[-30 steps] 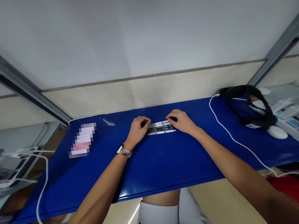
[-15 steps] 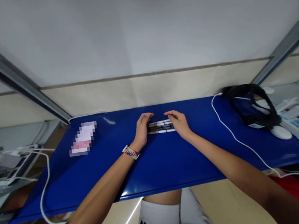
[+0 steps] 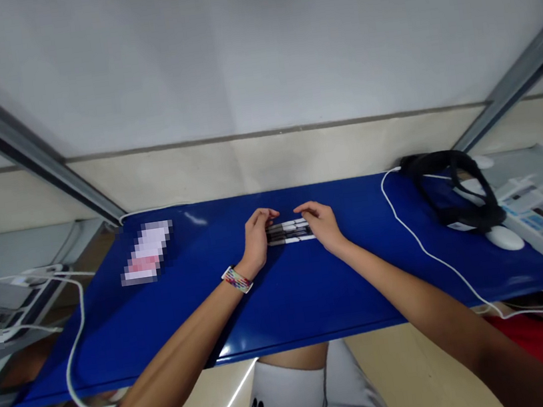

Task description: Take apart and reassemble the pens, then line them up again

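Observation:
Several slim white-and-black sticks that look like pens (image 3: 290,232) lie side by side on the blue tabletop (image 3: 304,293), pointing left to right. My left hand (image 3: 257,238) curves around their left ends, its fingers bent inward at the far side. Around the right ends curls my right hand (image 3: 323,224), thumb and fingers bent toward the left. Both hands rest low at the table, with the pens' middles showing between them. The ends are hidden behind my palms and fingers. A multicoloured woven band (image 3: 237,280) circles my left wrist.
A pixelated phone-like slab (image 3: 147,252) lies on the left. At the right sit a black head strap (image 3: 481,221), a white rounded device (image 3: 505,238) and a white cable (image 3: 421,243). Metal posts (image 3: 71,181) flank the table, and a wall stands behind.
The whole view has shifted slightly to the left. Both hands stay around the pens, and my right hand covers a little more of their right ends.

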`<state>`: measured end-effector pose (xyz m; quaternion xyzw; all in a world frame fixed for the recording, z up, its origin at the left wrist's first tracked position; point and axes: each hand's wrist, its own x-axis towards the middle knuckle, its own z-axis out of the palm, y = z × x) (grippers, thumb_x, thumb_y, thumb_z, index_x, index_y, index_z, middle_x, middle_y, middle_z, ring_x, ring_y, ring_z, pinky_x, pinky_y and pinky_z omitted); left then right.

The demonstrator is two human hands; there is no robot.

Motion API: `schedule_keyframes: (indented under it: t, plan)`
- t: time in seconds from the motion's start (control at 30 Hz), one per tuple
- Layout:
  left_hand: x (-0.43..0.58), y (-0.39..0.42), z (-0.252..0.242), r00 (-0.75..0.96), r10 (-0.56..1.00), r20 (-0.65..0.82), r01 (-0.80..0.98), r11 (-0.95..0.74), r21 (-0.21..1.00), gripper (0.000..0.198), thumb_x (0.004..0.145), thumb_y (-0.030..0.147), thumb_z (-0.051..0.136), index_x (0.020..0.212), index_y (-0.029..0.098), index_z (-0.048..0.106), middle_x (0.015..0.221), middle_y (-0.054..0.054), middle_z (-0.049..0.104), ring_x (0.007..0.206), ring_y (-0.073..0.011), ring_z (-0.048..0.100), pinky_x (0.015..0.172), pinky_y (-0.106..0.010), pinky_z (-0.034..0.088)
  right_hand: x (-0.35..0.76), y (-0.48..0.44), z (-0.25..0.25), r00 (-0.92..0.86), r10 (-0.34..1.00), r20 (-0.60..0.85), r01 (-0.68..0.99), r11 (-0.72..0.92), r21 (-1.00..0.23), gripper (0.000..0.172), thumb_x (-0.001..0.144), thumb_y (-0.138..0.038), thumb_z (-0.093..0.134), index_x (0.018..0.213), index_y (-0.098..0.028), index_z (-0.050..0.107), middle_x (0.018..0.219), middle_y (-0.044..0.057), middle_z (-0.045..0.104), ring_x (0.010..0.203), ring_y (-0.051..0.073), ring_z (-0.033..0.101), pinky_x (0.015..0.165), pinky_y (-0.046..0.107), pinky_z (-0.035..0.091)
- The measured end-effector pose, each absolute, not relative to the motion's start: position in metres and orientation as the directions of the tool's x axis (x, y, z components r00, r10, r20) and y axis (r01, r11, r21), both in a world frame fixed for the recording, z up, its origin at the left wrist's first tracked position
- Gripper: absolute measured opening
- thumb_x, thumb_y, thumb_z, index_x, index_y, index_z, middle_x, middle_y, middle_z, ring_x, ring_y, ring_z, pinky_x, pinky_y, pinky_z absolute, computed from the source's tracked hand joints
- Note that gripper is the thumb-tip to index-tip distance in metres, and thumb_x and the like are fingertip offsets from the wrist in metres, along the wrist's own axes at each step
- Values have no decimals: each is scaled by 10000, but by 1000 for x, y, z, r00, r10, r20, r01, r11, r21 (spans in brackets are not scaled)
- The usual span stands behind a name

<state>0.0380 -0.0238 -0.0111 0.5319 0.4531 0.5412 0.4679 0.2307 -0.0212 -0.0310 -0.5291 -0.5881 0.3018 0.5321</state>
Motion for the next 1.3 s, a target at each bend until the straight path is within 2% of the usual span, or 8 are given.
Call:
schedule_keyframes:
  t: [0.47, 0.6, 0.73, 0.87, 1.0, 1.13, 1.3]
  plan:
    - [36, -23, -12, 11, 987, 163, 27, -163, 986, 215, 968, 355, 512, 878, 226, 659, 1065, -71, 772, 1089, -239, 714, 1001, -375, 555, 228, -25, -26, 121, 944, 306, 291, 261, -920, 235, 860, -217, 596, 904, -261, 822, 1010, 61, 793, 939, 259, 733, 910, 416, 573]
    - [35, -21, -13, 5, 987, 159, -13, -159, 987, 195, 955, 336, 537, 865, 223, 668, 1053, -71, 768, 1071, -234, 712, 1007, -375, 555, 231, -25, -23, 93, 934, 345, 336, 296, -894, 219, 874, -195, 605, 899, -265, 812, 1029, 67, 791, 1009, 268, 737, 979, 444, 566]
    - [31, -17, -12, -11, 987, 160, 5, -160, 987, 194, 955, 322, 520, 859, 223, 656, 1056, -73, 768, 1060, -231, 715, 966, -369, 570, 238, -29, -12, -92, 902, 421, 429, 417, -801, 169, 884, -170, 659, 806, -275, 765, 1077, 63, 792, 1182, 286, 702, 1124, 510, 499]
    - [23, -11, -12, -23, 983, 180, 45, -179, 983, 215, 967, 358, 516, 873, 223, 654, 1070, -75, 767, 1081, -236, 714, 938, -366, 574, 242, -35, 0, -330, 833, 444, 481, 553, -680, 171, 908, -163, 675, 818, -281, 760, 1190, 69, 778, 1290, 302, 637, 1148, 544, 477]
    - [17, -6, -12, -54, 982, 178, 19, -178, 984, 209, 967, 346, 522, 867, 224, 659, 1053, -73, 762, 1051, -230, 711, 927, -368, 576, 243, -39, 3, -492, 755, 433, 477, 650, -592, 143, 904, -173, 731, 853, -298, 776, 1247, 60, 753, 1378, 315, 569, 1178, 558, 462]
    - [15, -5, -12, -61, 983, 173, -42, -175, 984, 188, 959, 329, 564, 854, 220, 676, 1025, -69, 750, 1023, -226, 706, 921, -372, 571, 242, -41, 2, -571, 709, 415, 462, 695, -551, 136, 861, -156, 790, 860, -291, 772, 1302, 59, 733, 1416, 325, 538, 1203, 563, 444]
    - [15, -5, -12, -55, 981, 187, 1, -187, 982, 196, 966, 340, 547, 859, 224, 663, 1037, -71, 754, 1041, -231, 705, 928, -374, 575, 244, -41, 4, -575, 716, 397, 465, 685, -561, 156, 812, -190, 866, 886, -295, 776, 1383, 59, 704, 1461, 345, 506, 1218, 605, 416]
